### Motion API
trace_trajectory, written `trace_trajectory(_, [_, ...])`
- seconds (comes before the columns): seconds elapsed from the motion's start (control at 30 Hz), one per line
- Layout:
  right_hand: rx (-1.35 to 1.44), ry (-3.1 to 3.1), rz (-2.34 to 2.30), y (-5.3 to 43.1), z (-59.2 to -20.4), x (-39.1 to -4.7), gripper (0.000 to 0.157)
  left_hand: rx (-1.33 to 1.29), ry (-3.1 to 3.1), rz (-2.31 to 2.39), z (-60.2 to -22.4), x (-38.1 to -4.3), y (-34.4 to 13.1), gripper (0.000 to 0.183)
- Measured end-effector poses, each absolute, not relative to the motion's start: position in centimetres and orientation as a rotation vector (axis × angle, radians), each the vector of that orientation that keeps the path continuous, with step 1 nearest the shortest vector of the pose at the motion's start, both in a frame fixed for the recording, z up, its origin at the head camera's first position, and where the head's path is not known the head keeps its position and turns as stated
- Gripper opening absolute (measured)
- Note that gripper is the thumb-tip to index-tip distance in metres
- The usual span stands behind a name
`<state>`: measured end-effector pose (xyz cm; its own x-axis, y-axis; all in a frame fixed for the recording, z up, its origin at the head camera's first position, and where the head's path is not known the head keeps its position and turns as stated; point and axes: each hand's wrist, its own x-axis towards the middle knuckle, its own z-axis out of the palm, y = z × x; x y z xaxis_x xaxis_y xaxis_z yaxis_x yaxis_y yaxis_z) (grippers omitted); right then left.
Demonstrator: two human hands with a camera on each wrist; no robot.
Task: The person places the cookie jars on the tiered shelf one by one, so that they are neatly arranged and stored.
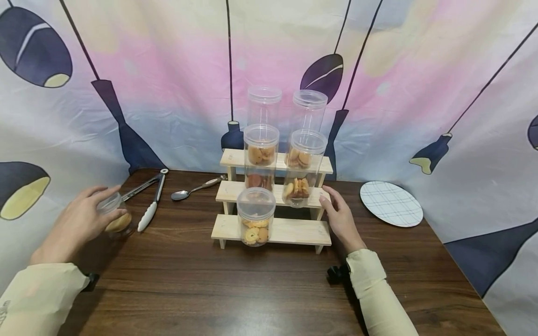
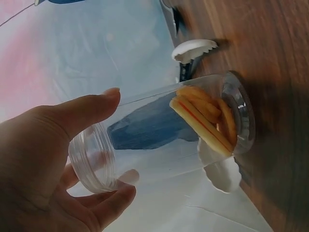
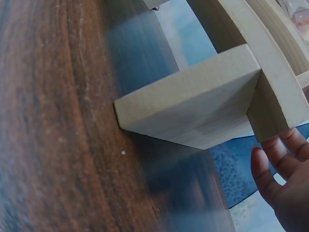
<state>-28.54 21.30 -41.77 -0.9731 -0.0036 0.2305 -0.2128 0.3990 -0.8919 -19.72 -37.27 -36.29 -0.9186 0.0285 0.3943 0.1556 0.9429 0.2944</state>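
Observation:
My left hand holds a clear plastic jar round its ridged top end, thumb on one side and fingers on the other. Several cookies lie at the bottom of this jar, close over the left side of the table. At the right end of a three-step wooden rack, my right hand has its fingertips on the middle shelf's end. Near that hand stands a cookie jar on the middle shelf; a shorter cookie jar is on the lowest step.
Two tall jars stand on the top step, and another jar on the middle one. Tongs with white tips lie beside the left hand's jar, with a spoon farther right. A checked white plate lies at the right.

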Motion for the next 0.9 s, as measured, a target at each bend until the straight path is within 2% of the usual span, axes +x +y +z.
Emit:
trace_trajectory(0.53, [0.176, -2.470, 1.619, 21.3, -41.8, -28.5, 0.057, -0.238, -2.657, -0.350, -32.5, -17.5, -32.8, 0.057])
trace_trajectory(0.9, [0.178, -2.464, 1.609, 21.2, -41.7, -28.5, 0.057, -0.301, -2.610, -0.349, -31.5, -16.3, -29.7, 0.061])
